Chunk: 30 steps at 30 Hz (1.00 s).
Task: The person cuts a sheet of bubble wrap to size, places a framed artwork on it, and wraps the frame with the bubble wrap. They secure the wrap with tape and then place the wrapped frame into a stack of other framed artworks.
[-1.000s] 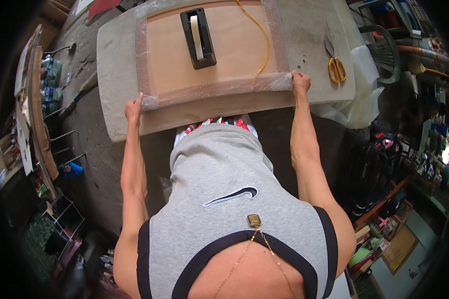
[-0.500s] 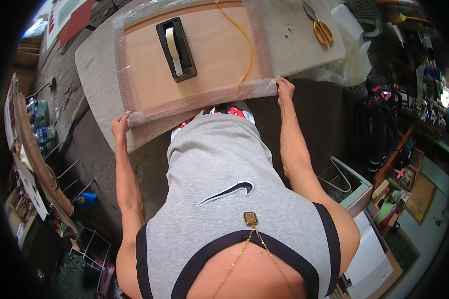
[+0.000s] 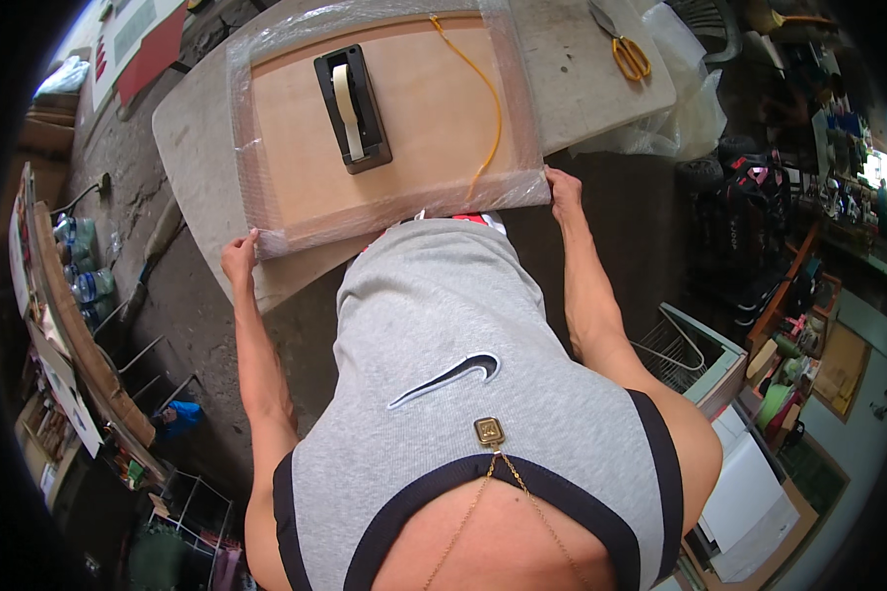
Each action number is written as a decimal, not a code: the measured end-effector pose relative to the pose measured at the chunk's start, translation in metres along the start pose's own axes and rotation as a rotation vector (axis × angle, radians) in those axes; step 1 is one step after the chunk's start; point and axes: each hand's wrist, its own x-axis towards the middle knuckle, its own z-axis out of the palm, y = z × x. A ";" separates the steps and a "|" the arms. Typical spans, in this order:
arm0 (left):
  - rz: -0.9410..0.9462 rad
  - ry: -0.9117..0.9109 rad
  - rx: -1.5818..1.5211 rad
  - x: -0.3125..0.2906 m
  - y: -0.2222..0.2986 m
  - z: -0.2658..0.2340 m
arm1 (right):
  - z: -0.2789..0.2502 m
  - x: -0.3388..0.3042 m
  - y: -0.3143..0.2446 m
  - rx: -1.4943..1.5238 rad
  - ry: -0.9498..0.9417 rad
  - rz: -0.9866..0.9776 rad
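Note:
A flat wooden panel [image 3: 296, 148] with a yellow cord [image 3: 496, 94] across it lies on the table, its borders covered by clear bubble wrap [image 3: 404, 209]. My left hand [image 3: 239, 258] pinches the wrap at the near left corner. At the near right corner, my right hand [image 3: 565, 195] grips the wrap between thumb and fingers. The wrap's near edge runs between both hands, close to my waist. On the panel, left of the middle, stands a black tape dispenser [image 3: 377, 138] with a roll of pale tape [image 3: 345, 103].
Yellow-handled scissors [image 3: 629, 57] lie at the table's right. The pale table [image 3: 192, 138] has a rounded edge. Clear plastic sheeting [image 3: 675, 108] hangs off its right end. A crate-like drawer with wire [image 3: 695, 355] stands by my right elbow; plastic bottles [image 3: 89, 286] are at the left.
The wrapped panel has shifted slightly toward me, with the tape dispenser riding on it. Both hands keep their hold on the near corners.

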 end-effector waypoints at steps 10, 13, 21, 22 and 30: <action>0.092 -0.038 0.033 0.017 -0.016 -0.001 | 0.000 0.006 0.043 0.476 -0.229 0.319; 0.105 -0.075 0.071 0.019 -0.015 -0.002 | 0.005 0.002 0.047 0.670 -0.236 0.453; 0.190 0.077 0.073 0.008 -0.015 0.005 | 0.007 0.008 0.036 0.541 -0.420 0.589; 0.162 0.082 0.056 0.004 -0.015 0.005 | 0.007 0.009 0.038 0.564 -0.429 0.603; 0.010 0.045 0.131 -0.012 -0.010 0.003 | 0.009 0.005 0.025 0.445 -0.110 0.255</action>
